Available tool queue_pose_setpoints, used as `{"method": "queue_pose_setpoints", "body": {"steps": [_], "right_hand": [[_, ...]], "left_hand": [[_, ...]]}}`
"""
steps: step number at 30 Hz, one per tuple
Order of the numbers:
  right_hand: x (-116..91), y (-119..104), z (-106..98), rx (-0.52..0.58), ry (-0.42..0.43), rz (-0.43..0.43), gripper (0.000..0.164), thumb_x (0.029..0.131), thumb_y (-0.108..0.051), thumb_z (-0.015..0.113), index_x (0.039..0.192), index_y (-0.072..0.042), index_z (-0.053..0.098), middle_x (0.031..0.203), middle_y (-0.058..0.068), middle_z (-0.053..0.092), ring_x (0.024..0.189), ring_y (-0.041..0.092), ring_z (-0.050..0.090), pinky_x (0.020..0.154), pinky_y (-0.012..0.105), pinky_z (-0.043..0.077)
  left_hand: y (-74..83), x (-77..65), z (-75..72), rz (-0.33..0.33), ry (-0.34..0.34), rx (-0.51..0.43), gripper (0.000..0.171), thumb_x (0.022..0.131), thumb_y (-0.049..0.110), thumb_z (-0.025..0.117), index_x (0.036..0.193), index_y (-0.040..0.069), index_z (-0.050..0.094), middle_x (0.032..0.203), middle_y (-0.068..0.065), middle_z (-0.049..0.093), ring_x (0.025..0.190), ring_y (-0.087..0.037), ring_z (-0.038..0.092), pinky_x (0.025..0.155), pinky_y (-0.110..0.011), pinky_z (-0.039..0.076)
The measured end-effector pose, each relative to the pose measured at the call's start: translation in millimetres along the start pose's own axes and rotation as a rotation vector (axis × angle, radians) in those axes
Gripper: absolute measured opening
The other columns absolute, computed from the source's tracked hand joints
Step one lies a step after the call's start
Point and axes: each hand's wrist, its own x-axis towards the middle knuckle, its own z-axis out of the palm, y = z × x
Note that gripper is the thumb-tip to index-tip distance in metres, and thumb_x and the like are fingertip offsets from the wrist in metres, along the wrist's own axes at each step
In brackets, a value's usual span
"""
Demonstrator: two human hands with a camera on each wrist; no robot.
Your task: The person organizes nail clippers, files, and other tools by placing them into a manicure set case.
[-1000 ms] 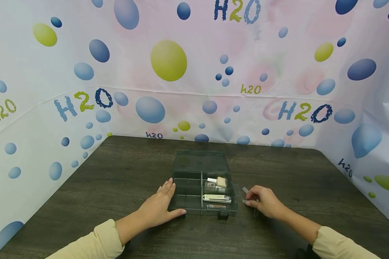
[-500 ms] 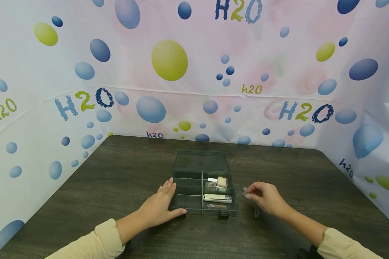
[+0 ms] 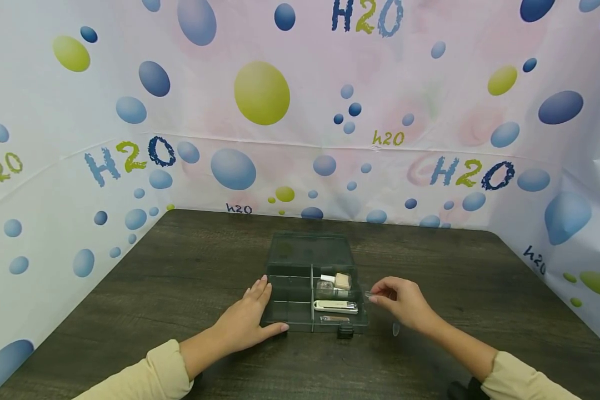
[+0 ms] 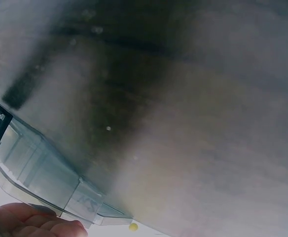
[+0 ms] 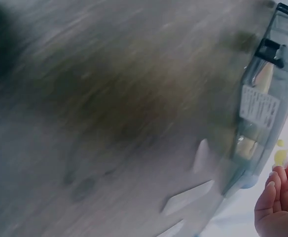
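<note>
Your left hand [image 3: 246, 322], outstretched, touches the box [image 3: 290, 312]; your right hand [image 3: 405, 300] pinches a small clear piece [image 3: 367, 294] just beside its right side. Piece judged light, slippery; hold by the edges.

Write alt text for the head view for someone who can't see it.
A person's right hand pinches a small pale item right of an open, dark translucent box, while the left hand rests against the box's left side. The box, on a dark table before a bubble-printed backdrop, holds a cream tool and small items in its right half.
</note>
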Motion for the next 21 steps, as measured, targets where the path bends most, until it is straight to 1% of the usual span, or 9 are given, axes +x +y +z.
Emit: {"method": "queue_pose_setpoints", "body": {"steps": [3,7,14,21], "right_hand": [[3.3,-4.7,3.6,0.009,0.010,-0.008,0.005,0.081,-0.005,0.069,0.085,-0.005,0.067,0.075,-0.001,0.061,0.061,-0.002,0.043,0.052,0.019,0.041],[9.6,-12.6,8.8,0.044,0.015,-0.033,0.005,0.081,-0.006,0.069,0.085,-0.004,0.067,0.075,0.000,0.062,0.062,-0.001,0.045,0.053,0.019,0.042],[20.8,-30.0,20.9,0.129,-0.049,-0.059,0.009,0.083,-0.009,0.068,0.087,-0.002,0.067,0.077,0.005,0.064,0.062,-0.002,0.049,0.054,0.019,0.046],[30.8,-48.8,38.8,0.193,-0.104,-0.072,0.010,0.084,-0.010,0.067,0.089,-0.001,0.068,0.080,0.006,0.065,0.064,0.001,0.049,0.055,0.019,0.045]], "left_hand": [[0.6,-0.3,0.2,-0.002,0.000,0.000,0.088,0.082,0.052,0.063,0.139,-0.009,0.035,0.149,-0.025,0.026,0.138,-0.037,0.028,0.107,-0.050,0.034],[0.7,-0.4,0.6,-0.004,0.002,0.002,0.088,0.082,0.052,0.063,0.139,-0.009,0.035,0.149,-0.025,0.026,0.138,-0.037,0.028,0.108,-0.049,0.034],[1.0,-0.2,0.8,0.002,-0.003,0.003,0.088,0.082,0.052,0.063,0.138,-0.009,0.035,0.149,-0.025,0.025,0.138,-0.037,0.027,0.108,-0.049,0.033],[0.6,0.0,0.5,0.000,-0.002,0.004,0.088,0.082,0.053,0.062,0.138,-0.009,0.035,0.149,-0.025,0.025,0.138,-0.038,0.027,0.108,-0.049,0.032]]}}
